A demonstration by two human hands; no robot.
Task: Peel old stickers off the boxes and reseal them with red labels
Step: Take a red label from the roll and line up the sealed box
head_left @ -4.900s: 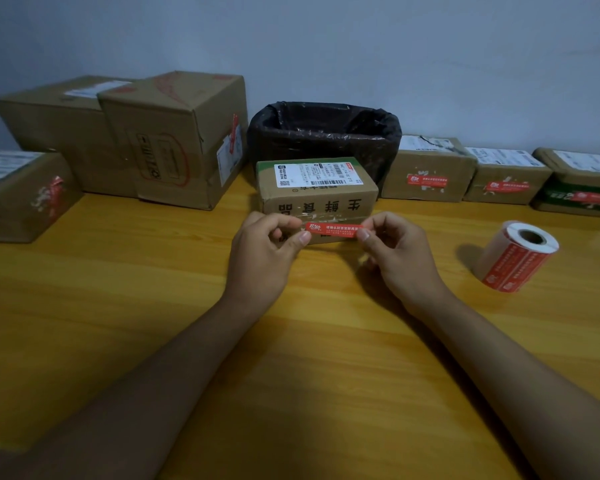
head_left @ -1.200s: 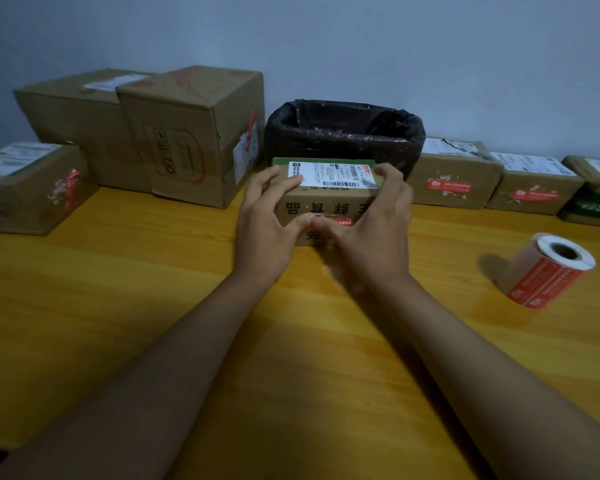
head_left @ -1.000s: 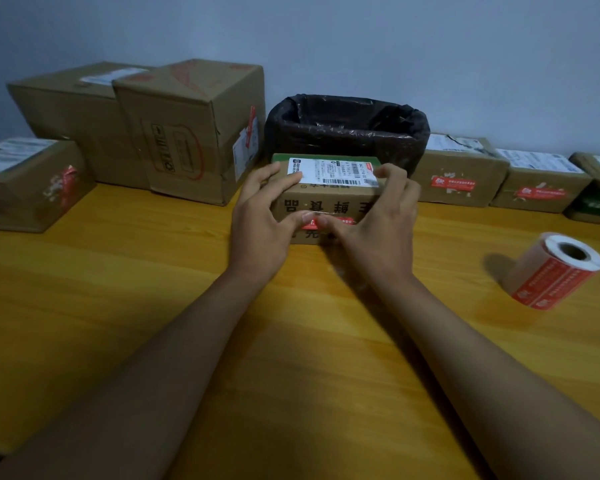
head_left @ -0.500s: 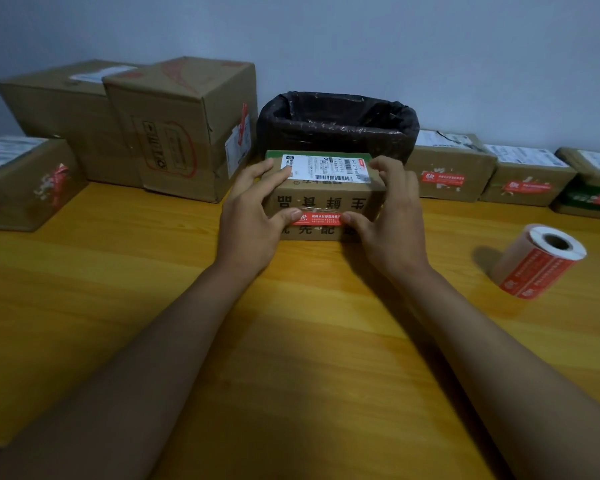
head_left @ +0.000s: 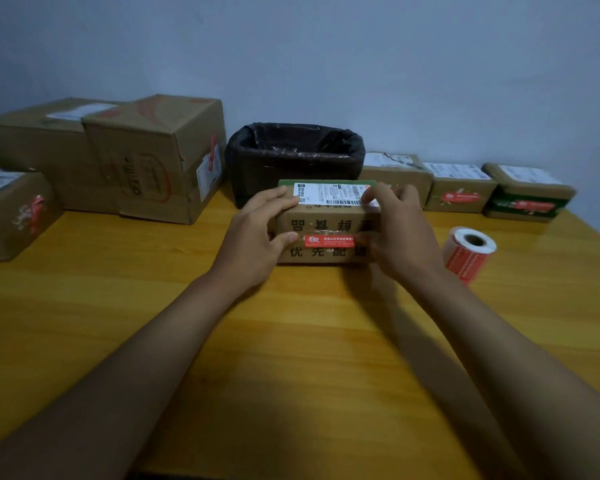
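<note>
Yellow wooden surface (head_left: 291,358) underfoot of everything. Mid-surface: cardboard box (head_left: 321,225) clasped at both ends, left hand (head_left: 257,237) and right hand (head_left: 395,233) curled over its top, thumbs pressing the ends of a red label (head_left: 328,240) on the near face. Black Chinese print above and below; barcoded white shipping label (head_left: 329,194) on top. Label roll (head_left: 468,254) toward the right edge. Black-lined bin (head_left: 293,157) just behind; labelled boxes (head_left: 459,190) along the far edge.

The right hand (head_left: 400,233) hides the red label's (head_left: 328,240) right end; the shipping label's (head_left: 329,194) print is unreadably small; the left box (head_left: 13,216) is cropped.
</note>
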